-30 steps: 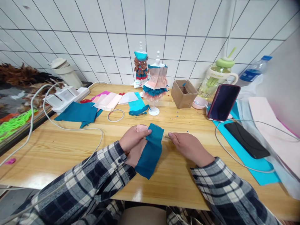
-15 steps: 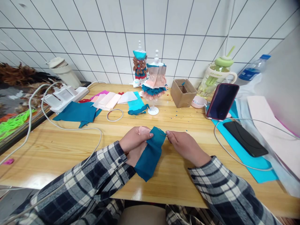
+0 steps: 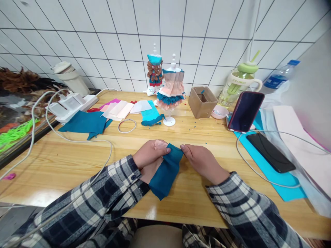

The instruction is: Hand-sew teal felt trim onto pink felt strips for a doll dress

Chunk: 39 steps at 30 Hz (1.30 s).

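Observation:
My left hand [image 3: 147, 154] is closed on a strip of teal crepe paper [image 3: 167, 174], its thumb pressed on the upper left part. Pale pink crepe paper [image 3: 150, 171] lies behind the teal strip, and a bit of it shows above the left fingers. My right hand [image 3: 204, 160] pinches the upper right corner of the teal strip between thumb and forefinger. The top edge is drawn taut between both hands, and the lower end hangs above the wooden table. Whether a thin tool is still in the right fingers cannot be seen.
Behind the hands stand two small dress forms in paper outfits, the nearer one [image 3: 172, 84] beside a cardboard box [image 3: 202, 103]. Paper scraps [image 3: 84, 124] and a cable [image 3: 111, 151] lie left. A propped phone [image 3: 245, 112], a flat phone [image 3: 270, 151] and paper sheets are right.
A thin metal tool showed at the strip's top edge in my right fingers; it is no longer visible. The right fingers now pinch the corner, and the top edge is pulled straighter.

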Each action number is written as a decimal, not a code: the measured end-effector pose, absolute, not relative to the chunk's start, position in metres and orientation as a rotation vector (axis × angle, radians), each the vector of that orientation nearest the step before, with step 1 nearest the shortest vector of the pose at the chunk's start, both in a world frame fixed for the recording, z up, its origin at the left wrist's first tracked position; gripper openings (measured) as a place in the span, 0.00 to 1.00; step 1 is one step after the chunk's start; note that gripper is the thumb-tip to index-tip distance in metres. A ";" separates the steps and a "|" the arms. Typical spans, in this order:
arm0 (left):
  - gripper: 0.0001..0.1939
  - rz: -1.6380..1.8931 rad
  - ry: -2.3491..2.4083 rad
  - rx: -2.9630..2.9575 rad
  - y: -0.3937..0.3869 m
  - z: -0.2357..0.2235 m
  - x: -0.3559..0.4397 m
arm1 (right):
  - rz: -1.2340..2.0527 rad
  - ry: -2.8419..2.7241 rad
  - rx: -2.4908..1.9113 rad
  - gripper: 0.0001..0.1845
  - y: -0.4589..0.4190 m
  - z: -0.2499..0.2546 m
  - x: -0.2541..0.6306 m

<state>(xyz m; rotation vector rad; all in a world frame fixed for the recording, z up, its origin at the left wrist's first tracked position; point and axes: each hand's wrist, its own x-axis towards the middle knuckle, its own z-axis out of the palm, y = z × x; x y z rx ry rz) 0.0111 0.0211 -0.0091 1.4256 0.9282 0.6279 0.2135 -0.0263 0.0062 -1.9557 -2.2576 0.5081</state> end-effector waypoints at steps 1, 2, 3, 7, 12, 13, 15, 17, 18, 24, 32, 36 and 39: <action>0.17 0.631 0.921 1.418 0.021 -0.009 0.011 | 0.500 -2.262 -1.953 0.27 -0.026 0.006 0.214; 0.17 0.630 0.912 1.411 0.021 -0.010 0.011 | 0.491 -2.265 -1.951 0.27 -0.026 0.005 0.214; 0.16 0.627 0.908 1.406 0.022 -0.010 0.011 | 0.484 -2.268 -1.948 0.28 -0.027 0.005 0.214; 0.16 0.618 0.909 1.402 0.023 -0.011 0.010 | 0.461 -2.277 -1.943 0.28 -0.027 0.004 0.214; 0.16 0.612 0.879 1.428 0.024 -0.013 0.010 | 0.486 -2.270 -1.932 0.28 -0.026 0.004 0.214; 0.16 0.613 0.890 1.439 0.024 -0.013 0.010 | 0.503 -2.264 -1.924 0.29 -0.026 0.004 0.215; 0.16 0.616 0.921 1.461 0.024 -0.012 0.010 | 0.537 -2.252 -1.906 0.29 -0.026 0.004 0.215; 0.16 0.614 0.940 1.482 0.023 -0.012 0.010 | 0.564 -2.248 -1.894 0.28 -0.026 0.003 0.215; 0.16 0.615 0.942 1.485 0.023 -0.012 0.010 | 0.572 -2.247 -1.891 0.28 -0.026 0.003 0.214; 0.16 0.593 0.950 1.544 0.023 -0.014 0.011 | 0.602 -2.219 -1.885 0.27 -0.027 0.001 0.212; 0.15 0.643 0.946 1.430 0.022 -0.010 0.012 | 0.575 -2.177 -1.892 0.28 -0.025 0.002 0.218; 0.16 0.626 0.919 1.438 0.021 -0.010 0.012 | 0.618 -2.172 -1.850 0.27 -0.025 0.001 0.218; 0.16 0.618 0.878 1.411 0.021 -0.011 0.013 | 0.637 -2.163 -1.822 0.27 -0.025 0.000 0.216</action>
